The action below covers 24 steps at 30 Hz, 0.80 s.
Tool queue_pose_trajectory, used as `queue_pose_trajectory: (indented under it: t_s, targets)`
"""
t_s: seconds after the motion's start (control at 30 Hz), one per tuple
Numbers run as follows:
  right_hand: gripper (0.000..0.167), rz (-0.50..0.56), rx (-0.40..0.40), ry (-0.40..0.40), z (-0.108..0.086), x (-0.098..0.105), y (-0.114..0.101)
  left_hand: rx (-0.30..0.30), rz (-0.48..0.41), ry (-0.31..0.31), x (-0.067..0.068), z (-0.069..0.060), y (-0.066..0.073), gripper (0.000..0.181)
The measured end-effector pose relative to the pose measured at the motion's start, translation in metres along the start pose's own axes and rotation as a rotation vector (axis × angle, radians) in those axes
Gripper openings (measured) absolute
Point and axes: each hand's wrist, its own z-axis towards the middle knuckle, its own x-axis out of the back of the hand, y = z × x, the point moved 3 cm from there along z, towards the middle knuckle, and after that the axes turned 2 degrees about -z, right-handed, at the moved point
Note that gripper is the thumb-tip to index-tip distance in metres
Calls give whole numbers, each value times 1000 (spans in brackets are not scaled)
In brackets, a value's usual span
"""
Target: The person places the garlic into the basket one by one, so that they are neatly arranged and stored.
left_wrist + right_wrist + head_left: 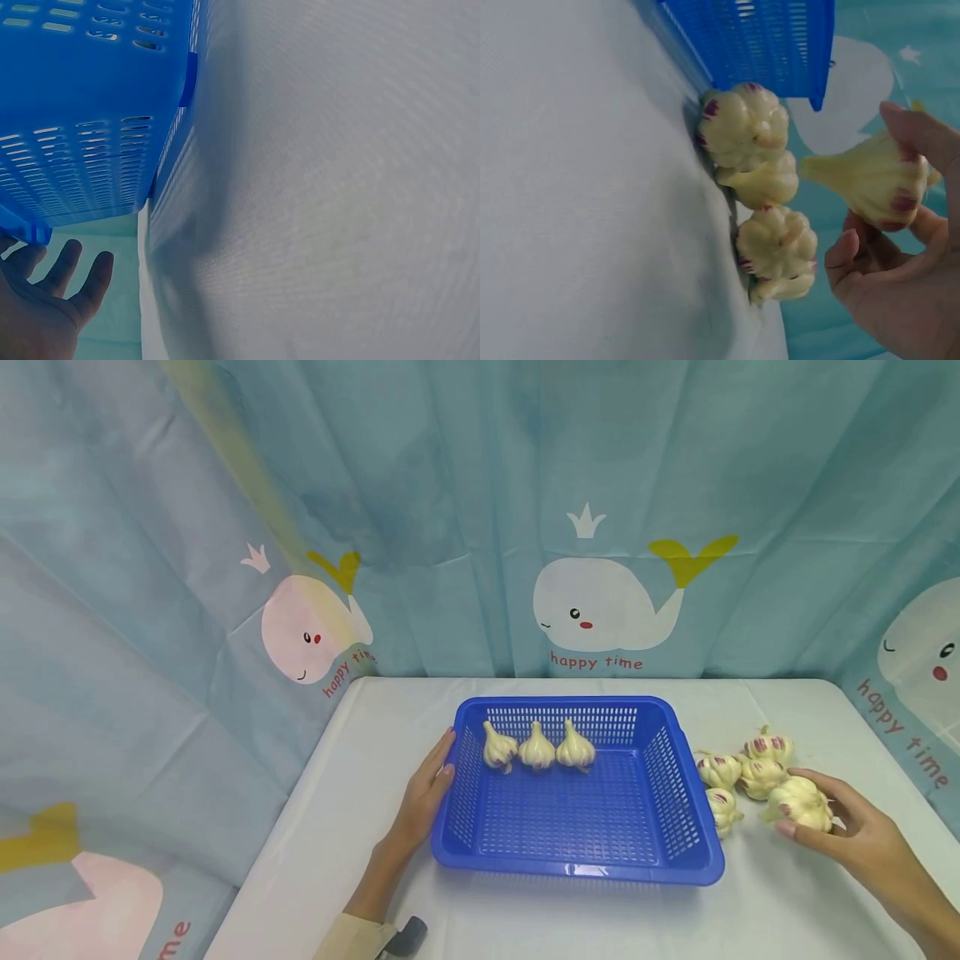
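Between blue basket [570, 818] and right fingers [831, 787] pinching a garlic bulb [797, 803], four more bulbs [762, 778]; left fingers [437, 753] straight against the basket.

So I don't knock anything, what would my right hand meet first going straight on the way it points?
Your right hand, with its held garlic, would probably meet the nearest loose garlic first, though it looks raised and might pass above.

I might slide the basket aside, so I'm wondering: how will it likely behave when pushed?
The basket is probably fairly stiff, as its walls stand straight without sagging. It looks light for its size, with slots all over its walls and floor. It seems unlikely to tip, being much wider than tall and flat-bottomed.
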Motion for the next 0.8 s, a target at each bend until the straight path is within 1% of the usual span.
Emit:
queue_pose_trajectory:
  t_s: [0.1, 0.23, 0.37, 0.47, 0.53, 0.63, 0.8]
  targets:
    - [75, 39, 15, 11, 2, 3, -4, -1, 1, 1, 0, 0, -1, 57]
    - [73, 75, 26, 14, 4, 4, -7, -6, 1, 1, 0, 0, -1, 57]
    - [70, 66, 27, 32, 6, 4, -11, -8, -2, 2, 0, 0, -1, 57]
    - [73, 61, 39, 27, 7, 3, -14, -10, -7, 3, 0, -1, 0, 57]
    - [75, 73, 60, 17, 9, 3, -15, -9, -7, 3, 0, -1, 0, 57]
    - [75, 95, 99, 26, 12, 3, -17, -16, -6, 2, 0, 0, 1, 57]
    - [68, 111, 134, 65, 17, 2, -22, -17, -1, 1, 0, 1, -1, 57]
